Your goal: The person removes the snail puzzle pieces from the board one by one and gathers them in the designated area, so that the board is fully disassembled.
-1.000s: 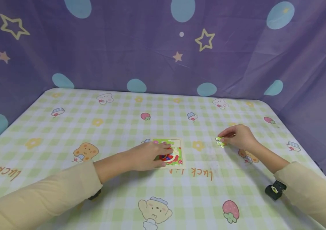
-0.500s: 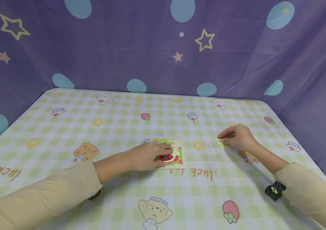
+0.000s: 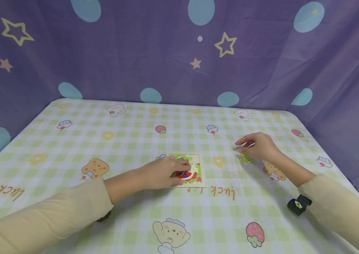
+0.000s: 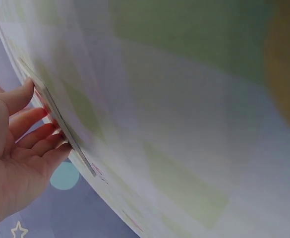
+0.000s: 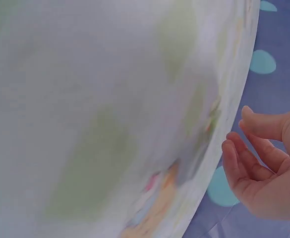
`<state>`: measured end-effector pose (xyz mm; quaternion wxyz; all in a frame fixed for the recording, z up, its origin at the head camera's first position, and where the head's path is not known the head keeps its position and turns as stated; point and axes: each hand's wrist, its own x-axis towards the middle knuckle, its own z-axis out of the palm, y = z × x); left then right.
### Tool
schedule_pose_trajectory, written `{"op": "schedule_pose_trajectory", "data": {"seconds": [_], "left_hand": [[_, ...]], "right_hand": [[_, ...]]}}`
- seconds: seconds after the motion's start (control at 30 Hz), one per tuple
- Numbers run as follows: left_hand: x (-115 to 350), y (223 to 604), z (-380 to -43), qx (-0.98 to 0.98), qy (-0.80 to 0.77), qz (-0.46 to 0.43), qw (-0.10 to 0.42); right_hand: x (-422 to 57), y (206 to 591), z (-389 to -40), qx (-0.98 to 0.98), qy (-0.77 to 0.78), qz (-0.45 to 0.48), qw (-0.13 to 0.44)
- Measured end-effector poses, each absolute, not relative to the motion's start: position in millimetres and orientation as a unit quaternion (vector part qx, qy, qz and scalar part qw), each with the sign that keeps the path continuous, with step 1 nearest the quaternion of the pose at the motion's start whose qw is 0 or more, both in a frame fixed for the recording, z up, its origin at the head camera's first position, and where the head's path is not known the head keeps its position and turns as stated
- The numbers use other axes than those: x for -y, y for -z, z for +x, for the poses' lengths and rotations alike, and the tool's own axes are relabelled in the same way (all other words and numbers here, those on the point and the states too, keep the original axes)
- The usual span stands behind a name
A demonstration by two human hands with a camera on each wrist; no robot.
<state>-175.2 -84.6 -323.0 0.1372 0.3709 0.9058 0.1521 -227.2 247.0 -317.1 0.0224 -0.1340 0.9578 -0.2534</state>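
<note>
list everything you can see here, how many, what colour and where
puzzle board: one, pale frame with a green, red and blue picture, on the cloth, partly covered by the left hand
loose puzzle piece: at least one, mostly green, just below the right hand
tablecloth: one, green-and-white check with printed cartoons, over the table
backdrop: one, purple with stars and light blue ovals, behind the table and at its sides
wrist devices: two, black, by the cuffs
sleeves: two, cream, on both arms
left hand: one, bare, resting on the board
right hand: one, bare, above the loose piece
</note>
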Motion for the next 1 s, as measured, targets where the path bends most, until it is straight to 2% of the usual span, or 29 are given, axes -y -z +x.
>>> {"op": "schedule_pose_trajectory", "data": {"seconds": [0.6,1.0], "left_hand": [[83,323,-169,-0.917,-0.121,0.368,0.099],[88,323,-165,-0.912,-0.114,0.389,0.067]], "right_hand": [[-154,306,-232,-0.917,0.294,-0.259,0.077],[-125,306,-226,-0.913,0.306,-0.223,0.148]]}}
